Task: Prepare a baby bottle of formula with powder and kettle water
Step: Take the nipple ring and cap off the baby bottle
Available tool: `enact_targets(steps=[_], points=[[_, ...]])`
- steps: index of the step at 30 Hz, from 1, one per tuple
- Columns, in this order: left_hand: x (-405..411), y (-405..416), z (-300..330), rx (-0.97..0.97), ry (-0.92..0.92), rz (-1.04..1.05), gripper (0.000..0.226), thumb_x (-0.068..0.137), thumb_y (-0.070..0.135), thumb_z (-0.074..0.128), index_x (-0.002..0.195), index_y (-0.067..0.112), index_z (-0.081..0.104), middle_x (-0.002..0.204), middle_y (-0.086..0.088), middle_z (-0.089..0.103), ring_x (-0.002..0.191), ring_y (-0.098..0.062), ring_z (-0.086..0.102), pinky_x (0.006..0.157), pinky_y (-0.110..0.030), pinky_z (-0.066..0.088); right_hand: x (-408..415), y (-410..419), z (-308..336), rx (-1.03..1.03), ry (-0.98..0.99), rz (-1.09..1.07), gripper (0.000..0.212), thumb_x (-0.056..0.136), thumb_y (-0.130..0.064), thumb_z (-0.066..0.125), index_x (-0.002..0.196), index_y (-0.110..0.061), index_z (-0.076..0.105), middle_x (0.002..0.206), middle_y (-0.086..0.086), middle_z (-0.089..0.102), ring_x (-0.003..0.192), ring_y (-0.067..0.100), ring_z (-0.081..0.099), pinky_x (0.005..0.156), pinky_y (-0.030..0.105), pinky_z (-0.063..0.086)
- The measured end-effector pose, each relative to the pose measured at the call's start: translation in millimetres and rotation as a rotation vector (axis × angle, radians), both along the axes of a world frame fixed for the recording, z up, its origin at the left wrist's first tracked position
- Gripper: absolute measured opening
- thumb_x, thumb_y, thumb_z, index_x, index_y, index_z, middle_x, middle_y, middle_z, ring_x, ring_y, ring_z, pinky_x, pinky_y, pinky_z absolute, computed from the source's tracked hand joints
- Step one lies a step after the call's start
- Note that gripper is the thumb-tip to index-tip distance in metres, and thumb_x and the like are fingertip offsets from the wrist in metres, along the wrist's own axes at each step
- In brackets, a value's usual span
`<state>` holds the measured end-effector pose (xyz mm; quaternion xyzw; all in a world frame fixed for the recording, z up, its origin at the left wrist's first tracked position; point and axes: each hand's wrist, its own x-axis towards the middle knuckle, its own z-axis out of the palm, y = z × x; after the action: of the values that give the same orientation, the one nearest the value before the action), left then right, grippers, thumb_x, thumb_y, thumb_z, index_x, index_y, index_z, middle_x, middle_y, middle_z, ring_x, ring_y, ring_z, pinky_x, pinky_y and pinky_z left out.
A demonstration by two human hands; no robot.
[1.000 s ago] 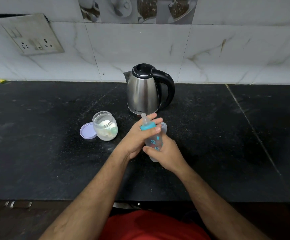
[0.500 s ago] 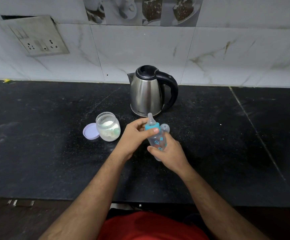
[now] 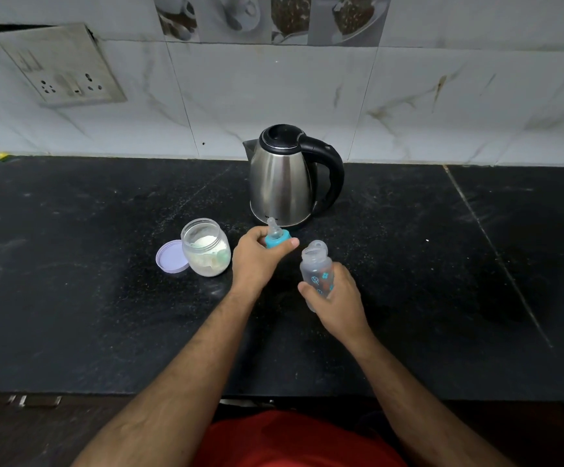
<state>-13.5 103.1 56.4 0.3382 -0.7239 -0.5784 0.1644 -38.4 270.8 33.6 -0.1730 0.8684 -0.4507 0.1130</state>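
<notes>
Head view, listed near to far.

Lower centre of frame: a red garment (image 3: 294, 439) at the bottom edge, both forearms reaching up over the black worktop (image 3: 71, 315).

Centre, right of middle: right hand (image 3: 336, 303), fingers and thumb curled round the lower body of the baby bottle (image 3: 317, 273). Bottle clear with teal and orange prints, apparently empty, held just above the worktop. Long axis close to upright, tipped slightly; open mouth points up and toward the far wall. A clear cap (image 3: 317, 246) shows just behind the bottle's rim; whether it touches cannot be told.

Centre, left of the bottle: left hand (image 3: 257, 261), fingers and thumb closed round the teal collar of the teat assembly (image 3: 275, 235). Teat tip points up. Assembly and bottle are apart.

Left of centre: open powder jar (image 3: 206, 252), white powder inside, standing upright; its lilac lid (image 3: 171, 257) lies on the worktop, touching the jar's left side.

Upper centre: steel kettle (image 3: 284, 178), lid closed, spout left, black handle right, against the tiled wall (image 3: 408, 96).

Upper left: switch plate (image 3: 59, 67).

Step in hand, as judged: opening the bottle; top is off, filling not begun.

Next move, as judged: park the teat assembly somewhere clean, stand the bottle upright near the jar, keep its mouth level for powder and then kettle water.
</notes>
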Motion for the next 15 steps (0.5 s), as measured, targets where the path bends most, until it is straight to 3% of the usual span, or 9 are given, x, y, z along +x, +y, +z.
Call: enact_targets(steps=[4,7,10,15], points=[[-11.9,-10.0,-24.6,-0.143,-0.112,-0.001,0.047,0.069,0.036,0.087,0.107,0.016,0.070,0.095,0.005,0.073,0.088,-0.013,0.068,0.079,-0.029,0.053,-6.0,3.6,-5.9,-0.039,0.036,-0.051,0.039,0.079,-0.033,0.075,0.108,-0.015,0.056,0.104,-0.003,0.058,0.103,0.016,0.056,0.086,0.034,0.048],[-21.4,-11.7,-41.1,-0.249,-0.193,-0.047,0.055,0.065,0.039,0.088,0.112,0.018,0.070,0.104,0.002,0.073,0.094,-0.014,0.068,0.087,-0.037,0.055,-7.2,7.5,-8.4,-0.045,0.032,-0.060,0.038,0.077,-0.031,0.077,0.105,-0.018,0.056,0.101,-0.006,0.058,0.098,0.014,0.057,0.081,0.029,0.049],[-28.0,-10.4,-52.9,-0.364,-0.249,-0.080,0.056,0.066,0.041,0.087,0.113,0.020,0.068,0.111,-0.003,0.064,0.101,-0.021,0.064,0.092,-0.044,0.052,-8.2,11.9,-11.2,-0.061,0.018,-0.074,0.040,0.073,-0.036,0.077,0.104,-0.023,0.056,0.101,-0.010,0.060,0.096,0.011,0.060,0.081,0.034,0.053],[-33.3,-9.6,-66.4,-0.474,-0.308,-0.107,0.057,0.068,0.045,0.086,0.116,0.021,0.067,0.110,-0.005,0.063,0.102,-0.025,0.062,0.091,-0.045,0.051,-12.3,16.7,-11.1,-0.059,0.014,-0.083,0.042,0.071,-0.033,0.080,0.105,-0.029,0.056,0.104,-0.012,0.061,0.098,0.009,0.060,0.084,0.035,0.054]])
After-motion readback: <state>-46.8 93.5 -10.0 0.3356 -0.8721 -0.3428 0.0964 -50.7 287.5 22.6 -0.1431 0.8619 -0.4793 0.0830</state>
